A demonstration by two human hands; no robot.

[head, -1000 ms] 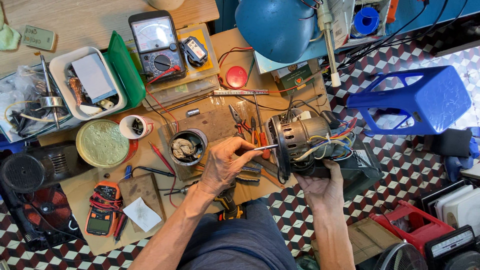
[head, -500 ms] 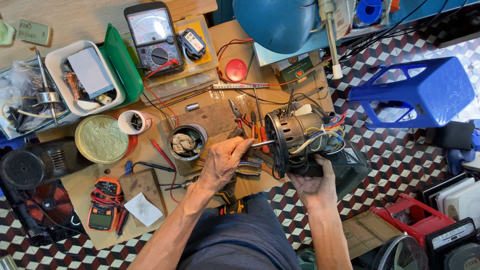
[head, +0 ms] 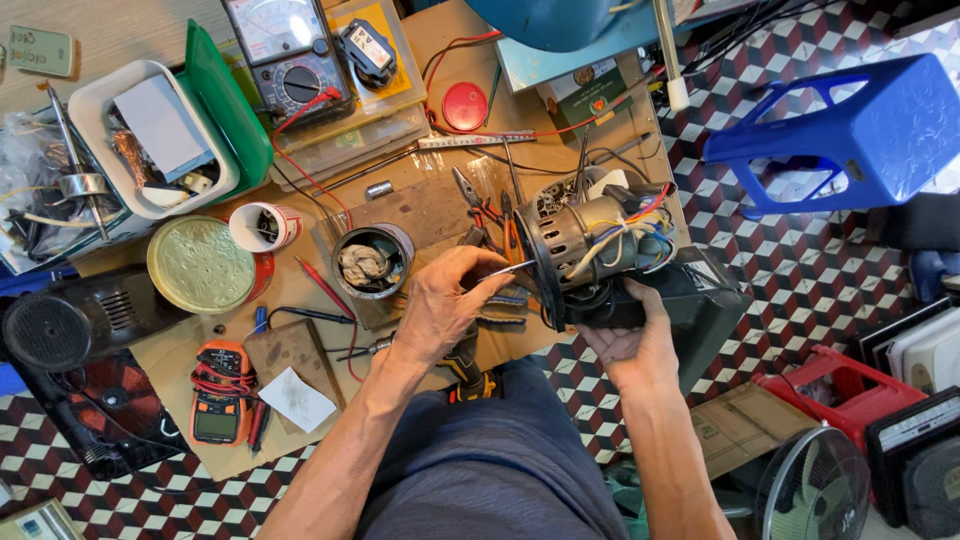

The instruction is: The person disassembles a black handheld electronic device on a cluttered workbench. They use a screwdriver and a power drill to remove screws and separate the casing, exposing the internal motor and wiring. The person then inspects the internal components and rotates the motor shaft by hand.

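While the left hand [head: 445,305] pinched the motor's thin shaft [head: 505,268] with closed fingers | right hand [head: 630,340] cupped the fan motor [head: 590,245] from below, gripping | motor: centre-right of frame, above the lap.

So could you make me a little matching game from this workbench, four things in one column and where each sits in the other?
Things:
1. fan motor
2. orange multimeter
3. blue plastic stool
4. small tin of rags

Places:
A. on the tiled floor, right of the bench
B. lower left of the bench, beside a white paper scrap
C. propped up by the right hand, its shaft pinched by the left hand
D. mid-bench, just left of the left hand

Pairs: 1-C, 2-B, 3-A, 4-D
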